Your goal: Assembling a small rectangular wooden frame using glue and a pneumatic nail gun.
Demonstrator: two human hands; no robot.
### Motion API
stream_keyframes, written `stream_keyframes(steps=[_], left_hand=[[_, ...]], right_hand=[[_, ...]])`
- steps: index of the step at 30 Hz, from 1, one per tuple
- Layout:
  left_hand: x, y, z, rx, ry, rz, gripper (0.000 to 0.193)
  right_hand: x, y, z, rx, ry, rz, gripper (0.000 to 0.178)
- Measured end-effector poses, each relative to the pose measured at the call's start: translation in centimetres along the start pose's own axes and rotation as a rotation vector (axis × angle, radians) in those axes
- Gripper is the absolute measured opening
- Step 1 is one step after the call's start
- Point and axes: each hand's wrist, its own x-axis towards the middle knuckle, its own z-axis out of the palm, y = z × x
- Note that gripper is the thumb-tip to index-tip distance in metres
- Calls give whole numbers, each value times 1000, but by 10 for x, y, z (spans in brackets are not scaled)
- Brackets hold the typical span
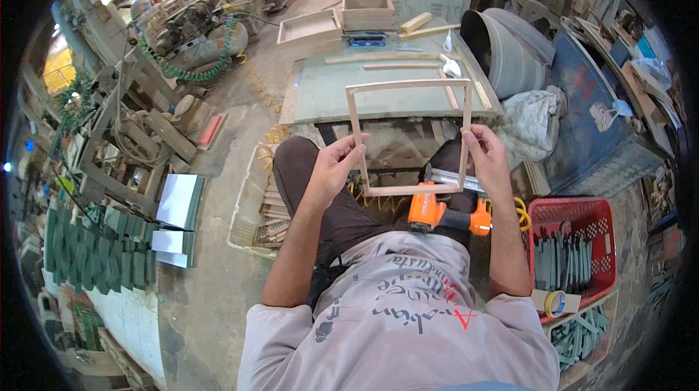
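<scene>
Between my two hands a thin rectangular wooden frame [408, 85] is held up above my lap. My left hand [337, 162] pinches its left side, and my right hand [489, 154] grips the right side at about the same height. An orange and black nail gun [428, 210] lies across my right thigh, below the frame, with a yellow coiled hose [523, 214] beside it. Beyond the frame is a low worktable [338, 92] with a pale green top. Several wooden strips [393, 57] and a white glue bottle [451, 66] lie on it.
At my right stands a red crate [611, 245] of green-grey strips, with a tape roll [555, 303] by its near edge. A pale crate [244, 216] of wood pieces sits at my left. Wooden trays [309, 28] stand behind the table. Stacked green pieces [102, 245] lie farther left.
</scene>
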Motion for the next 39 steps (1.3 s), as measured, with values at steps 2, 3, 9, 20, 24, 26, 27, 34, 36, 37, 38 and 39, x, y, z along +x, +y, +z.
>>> stream_keyframes(steps=[2,3,9,20,24,26,27,34,36,37,38,39], left_hand=[[13,-4,-5,4,20,-11,30],[19,0,-3,-98,33,-1,26],[76,-8,-11,-548,66,-44,22],[183,3,-16,-653,123,96,22],[226,6,-22,-761,142,128,25],[244,5,-24,-765,140,126,25],[251,4,-24,-772,133,121,25],[273,-20,-33,-824,178,86,29],[276,-21,-33,-845,171,72,31],[278,-21,-33,-764,195,85,36],[280,-22,-33,-681,219,98,42],[282,-25,-33,-687,220,99,42]], right_hand=[[15,2,1,-10,-14,-11,23],[22,1,3,14,-49,-12,24],[66,-2,16,101,-153,49,35],[147,41,36,510,-279,322,42],[173,46,72,558,-326,300,36],[189,46,86,553,-324,287,29],[195,46,92,522,-279,249,29],[227,49,121,454,-166,160,29],[237,53,124,500,-183,166,28],[243,54,125,490,-181,170,28],[250,55,127,512,-181,189,27],[260,56,131,538,-181,205,26]])
